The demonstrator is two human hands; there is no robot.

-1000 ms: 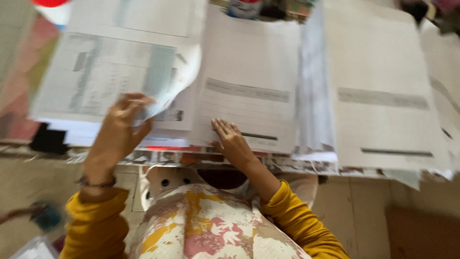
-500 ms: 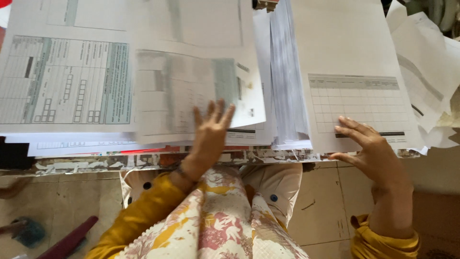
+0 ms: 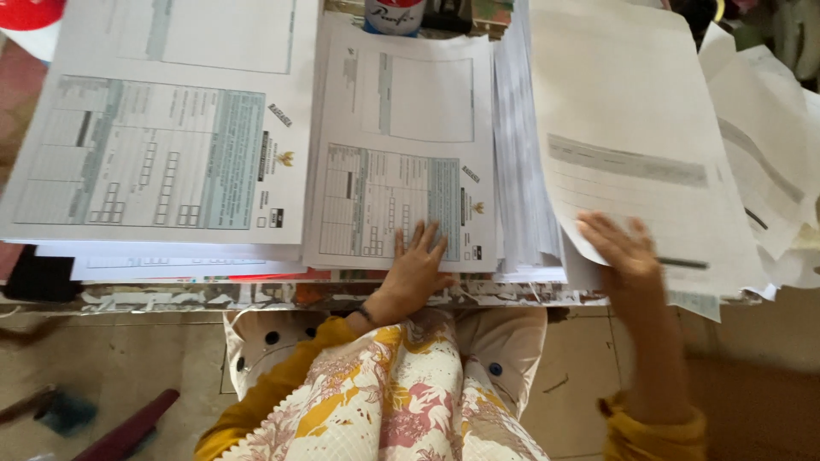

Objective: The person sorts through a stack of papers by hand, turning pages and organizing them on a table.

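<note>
My left hand (image 3: 418, 266) lies flat, fingers spread, on the near edge of a printed form (image 3: 401, 162) that tops the middle paper stack. My right hand (image 3: 622, 249) grips a loose white sheet (image 3: 632, 128) with a grey band and lifts its near corner off the right-hand stack. A taller pile of paper edges (image 3: 523, 171) stands between the two hands. Another printed form with a green panel (image 3: 162, 145) covers the left stack.
The table's worn front edge (image 3: 256, 294) runs below the stacks. More loose sheets (image 3: 769, 162) spill at the far right. A can (image 3: 393, 15) stands at the back. A red rounded object (image 3: 30, 13) is at top left. My floral-clothed lap (image 3: 384, 401) and a tiled floor lie below.
My left hand has laid a form onto the middle stack and now rests on its near edge. My right hand went to the right stack and is lifting a sheet from it.
</note>
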